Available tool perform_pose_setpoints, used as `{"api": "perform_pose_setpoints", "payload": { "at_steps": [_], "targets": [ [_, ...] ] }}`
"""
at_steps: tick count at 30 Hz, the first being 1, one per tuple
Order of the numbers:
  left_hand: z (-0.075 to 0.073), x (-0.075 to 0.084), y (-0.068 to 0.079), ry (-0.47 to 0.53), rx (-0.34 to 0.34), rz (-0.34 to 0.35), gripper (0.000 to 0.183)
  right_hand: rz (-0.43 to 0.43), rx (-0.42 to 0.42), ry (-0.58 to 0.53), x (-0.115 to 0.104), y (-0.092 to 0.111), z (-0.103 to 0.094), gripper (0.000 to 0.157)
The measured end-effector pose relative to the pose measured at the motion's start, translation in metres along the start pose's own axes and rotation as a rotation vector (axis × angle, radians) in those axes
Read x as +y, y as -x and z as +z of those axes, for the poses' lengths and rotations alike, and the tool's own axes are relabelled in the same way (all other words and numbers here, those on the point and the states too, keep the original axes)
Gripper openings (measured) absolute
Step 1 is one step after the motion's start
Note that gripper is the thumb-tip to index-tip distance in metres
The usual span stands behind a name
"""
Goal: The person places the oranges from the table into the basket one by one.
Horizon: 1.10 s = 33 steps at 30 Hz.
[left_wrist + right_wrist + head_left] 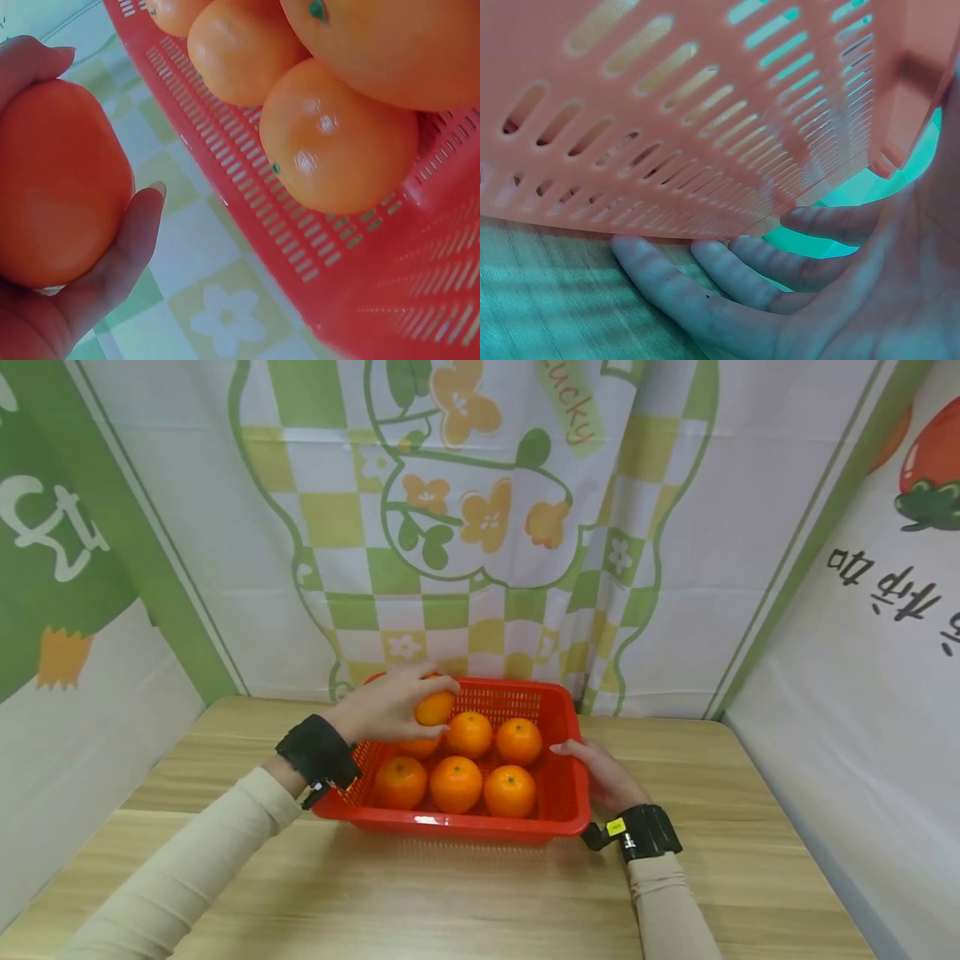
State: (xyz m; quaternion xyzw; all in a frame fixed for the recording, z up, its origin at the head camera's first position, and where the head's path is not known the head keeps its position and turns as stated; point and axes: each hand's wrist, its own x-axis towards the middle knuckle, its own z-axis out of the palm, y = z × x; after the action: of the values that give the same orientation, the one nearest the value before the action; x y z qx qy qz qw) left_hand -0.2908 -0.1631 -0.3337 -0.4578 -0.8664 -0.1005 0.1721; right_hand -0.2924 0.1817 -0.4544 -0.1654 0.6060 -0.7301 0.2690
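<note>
A red slotted plastic basket (465, 828) stands on the table with several oranges (456, 785) in rows inside. My left hand (386, 703) grips one orange (433, 706) over the basket's back left part, with the thumb and fingers around its sides. In the left wrist view the held orange (60, 187) appears apart from the others. At the basket's right side, my right hand (611, 777) holds the rim, its thumb over the top edge. Its fingers (697, 307) touch the lower outside wall near the tabletop. One orange is partly hidden under the left hand.
A wooden table (420, 902) lies beneath the basket. Behind it hangs a checked green and white cloth (450, 610), close to the basket's back rim. Printed panels (847, 693) border the table on the left and right.
</note>
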Motion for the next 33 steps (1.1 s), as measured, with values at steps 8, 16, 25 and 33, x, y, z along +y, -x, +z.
{"api": "perform_pose_setpoints", "payload": {
  "at_steps": [8, 16, 25, 33],
  "targets": [
    [0.007, 0.004, -0.010, 0.022, 0.003, 0.053, 0.046, 0.001, 0.000, 0.003, -0.002, 0.000, 0.000, 0.053],
    [0.011, 0.017, -0.017, 0.055, -0.030, 0.043, 0.045, 0.004, 0.007, 0.006, -0.002, 0.001, 0.001, 0.051],
    [0.015, 0.027, -0.024, 0.052, -0.099, 0.028, 0.042, 0.010, 0.029, 0.004, -0.002, 0.000, 0.003, 0.051],
    [0.021, 0.034, -0.034, 0.080, -0.244, 0.005, 0.043, 0.006, 0.031, 0.000, -0.001, 0.000, 0.003, 0.051]
  ]
}}
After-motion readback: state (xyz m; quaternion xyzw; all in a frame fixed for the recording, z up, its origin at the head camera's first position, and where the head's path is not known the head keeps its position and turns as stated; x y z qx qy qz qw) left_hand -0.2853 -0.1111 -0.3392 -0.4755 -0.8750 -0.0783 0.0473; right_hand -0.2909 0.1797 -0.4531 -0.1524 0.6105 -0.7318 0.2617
